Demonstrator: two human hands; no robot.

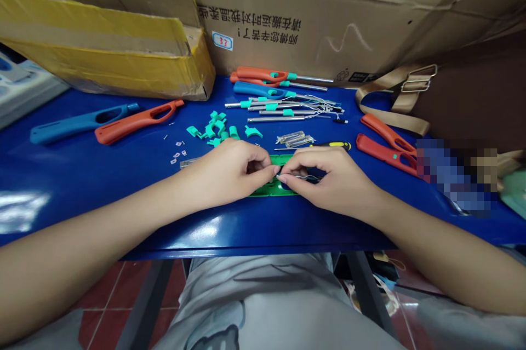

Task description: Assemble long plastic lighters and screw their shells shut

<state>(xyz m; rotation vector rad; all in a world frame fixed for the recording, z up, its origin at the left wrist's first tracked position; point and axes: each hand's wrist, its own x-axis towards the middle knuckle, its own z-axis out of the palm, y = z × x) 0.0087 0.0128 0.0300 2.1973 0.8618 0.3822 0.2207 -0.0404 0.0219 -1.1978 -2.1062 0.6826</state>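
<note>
Above a crosswise green casing (271, 190), pinching thin wires (303, 177) with the right hand (335, 176) just beside the pressed-together fingertips of the left hand (235, 172).

I am finding passage over bare table (246, 229) nearside of my left hand (236, 169) and right hand (335, 177); beyond, clips (234, 132), rods (271, 119) and screwdriver (339, 145) are blocking low reach; carton (329, 16) is walling the back.

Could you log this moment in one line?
left hand: pinched | right hand: pinched at wires | beneath: green casing | beyond: screwdriver
</note>
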